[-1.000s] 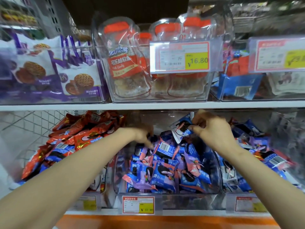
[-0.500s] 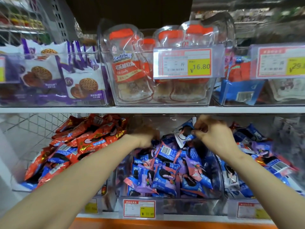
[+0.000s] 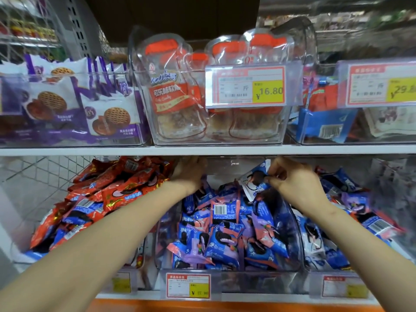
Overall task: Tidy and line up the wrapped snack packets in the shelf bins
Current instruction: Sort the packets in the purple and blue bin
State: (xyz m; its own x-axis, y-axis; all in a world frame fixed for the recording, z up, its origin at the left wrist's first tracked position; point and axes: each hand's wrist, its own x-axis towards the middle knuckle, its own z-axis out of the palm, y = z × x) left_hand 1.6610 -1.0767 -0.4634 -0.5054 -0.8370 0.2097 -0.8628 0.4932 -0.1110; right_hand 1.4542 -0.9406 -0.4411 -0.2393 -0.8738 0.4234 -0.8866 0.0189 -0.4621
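Note:
A clear middle bin (image 3: 290,235) on the lower shelf holds a heap of blue, pink and purple cookie packets (image 3: 225,235). My right hand (image 3: 295,181) pinches a blue and white packet (image 3: 255,179) by its top edge, lifted above the heap at the back of the bin. My left hand (image 3: 191,172) reaches deep into the back left of the same bin, fingers curled down among the packets; what they hold is hidden. Red packets (image 3: 117,188) fill the bin to the left, and more blue packets (image 3: 351,199) fill the one to the right.
The white upper shelf edge (image 3: 202,150) runs just above both hands. Above it stand clear bins with purple biscuit bags (image 3: 67,109), orange-capped candy bags (image 3: 180,97) and a 16.80 price tag (image 3: 247,86). Price labels (image 3: 188,285) line the lower shelf front.
Both hands have reached further back into the middle bin, and the right hand keeps its pinch on the blue and white packet. My view has drawn closer to the shelf.

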